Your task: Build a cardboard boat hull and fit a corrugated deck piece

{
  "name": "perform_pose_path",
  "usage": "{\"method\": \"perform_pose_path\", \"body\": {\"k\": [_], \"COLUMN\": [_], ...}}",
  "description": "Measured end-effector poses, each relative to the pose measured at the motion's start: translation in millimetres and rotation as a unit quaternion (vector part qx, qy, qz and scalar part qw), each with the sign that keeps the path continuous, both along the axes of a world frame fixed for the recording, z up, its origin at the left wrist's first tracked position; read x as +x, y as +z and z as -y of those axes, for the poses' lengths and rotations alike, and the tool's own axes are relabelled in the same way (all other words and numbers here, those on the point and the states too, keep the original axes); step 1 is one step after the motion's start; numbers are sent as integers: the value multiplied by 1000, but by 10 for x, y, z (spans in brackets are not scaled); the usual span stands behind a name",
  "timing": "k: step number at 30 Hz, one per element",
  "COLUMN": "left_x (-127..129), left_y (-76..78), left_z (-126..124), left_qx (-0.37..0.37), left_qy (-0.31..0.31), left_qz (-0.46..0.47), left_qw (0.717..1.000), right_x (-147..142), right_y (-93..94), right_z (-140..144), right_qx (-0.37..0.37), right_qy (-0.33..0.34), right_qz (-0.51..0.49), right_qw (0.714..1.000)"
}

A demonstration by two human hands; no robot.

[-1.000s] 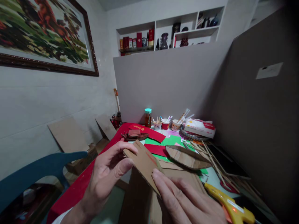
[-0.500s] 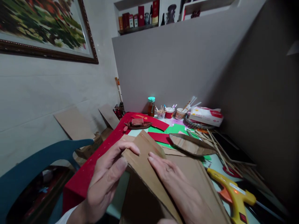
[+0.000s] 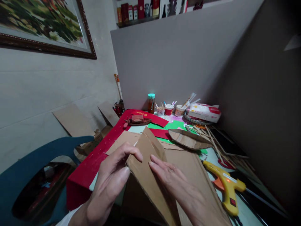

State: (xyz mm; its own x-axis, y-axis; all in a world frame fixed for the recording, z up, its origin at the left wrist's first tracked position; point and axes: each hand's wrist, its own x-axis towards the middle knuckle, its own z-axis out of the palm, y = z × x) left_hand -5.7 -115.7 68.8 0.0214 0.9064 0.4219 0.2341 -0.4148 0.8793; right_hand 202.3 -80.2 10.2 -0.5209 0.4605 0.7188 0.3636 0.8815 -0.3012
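Observation:
Between my hands a folded piece of brown cardboard (image 3: 146,174) is held tilted, its pointed end away from me. My left hand (image 3: 109,180) is closed on its left edge, thumb below and fingers bent over the top. Stretched along its right side, my right hand (image 3: 175,180) presses its fingers on the face; its thumb is hidden. A larger cardboard sheet (image 3: 188,161) lies beneath. Just beyond are a boat-shaped cardboard hull (image 3: 190,138) and a small brown model boat (image 3: 138,120). To the right lies a yellow hot glue gun (image 3: 227,183) with an orange light on it.
Along the back stand a bottle with a turquoise lid (image 3: 151,103), several paper cups with sticks (image 3: 169,110), and a white-and-red packet (image 3: 204,112). Thin wooden sticks (image 3: 217,147) lie at right beside a dark flat panel (image 3: 228,144). A blue chair (image 3: 44,152) stands left.
The view has shifted slightly, and the cardboard's near end has tilted a little. Both hands keep nearly the same places on it. More of the cardboard lying behind it shows at left.

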Motion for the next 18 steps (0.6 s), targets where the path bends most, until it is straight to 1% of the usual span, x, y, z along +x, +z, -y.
{"method": "perform_pose_path", "body": {"k": [2, 4, 6, 8, 10, 11, 15, 18], "left_x": [39, 83, 121, 152, 182, 199, 267, 279], "left_y": [-13, -44, -92, -154, -228, -268, -431, -525], "left_z": [8, 24, 63, 128, 210, 252, 390, 438], "left_qx": [24, 46, 49, 32, 17, 9, -20, -40], "left_qy": [-19, -42, -63, -72, -52, -37, 27, 39], "left_qz": [-26, -50, -61, -50, -23, -7, 51, 55], "left_qw": [999, 997, 995, 996, 998, 999, 998, 997], "right_x": [-21, -74, -148, -222, -275, -293, -342, -402], "right_y": [47, 127, 210, 256, 246, 222, 87, -3], "right_z": [68, 168, 279, 373, 441, 466, 532, 569], "right_qx": [20, 17, -11, -51, -69, -63, 7, 23], "right_qy": [-11, -23, -35, -39, -47, -53, -80, -91], "right_qz": [-15, -37, -66, -89, -97, -94, -106, -133], "right_qw": [1000, 999, 997, 994, 992, 992, 991, 987]}}
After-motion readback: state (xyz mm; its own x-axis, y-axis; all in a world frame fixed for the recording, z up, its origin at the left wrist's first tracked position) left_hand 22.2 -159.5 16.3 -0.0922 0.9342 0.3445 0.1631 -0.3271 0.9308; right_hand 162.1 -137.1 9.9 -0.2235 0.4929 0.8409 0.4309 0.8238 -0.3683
